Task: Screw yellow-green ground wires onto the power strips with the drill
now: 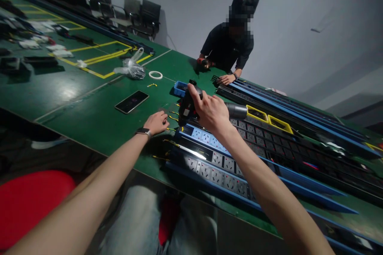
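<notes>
My right hand (211, 109) grips a black electric screwdriver (188, 105), held upright over the near end of a long blue power strip (215, 159) with grey sockets. My left hand (157, 122), a watch on its wrist, rests fingers-down on the green table (89, 119) just left of the strip's end, by the short yellow-tipped wires (171, 118) that stick out there. Whether its fingers pinch a wire I cannot make out.
A phone (131, 101) lies to the left, with a small blue tray (180, 87), a tape ring (155, 75) and a plastic bag (131, 67) beyond. More long power strips (299, 135) stretch right. A person in black (229, 50) works across the table. A red stool (30, 199) stands at my left.
</notes>
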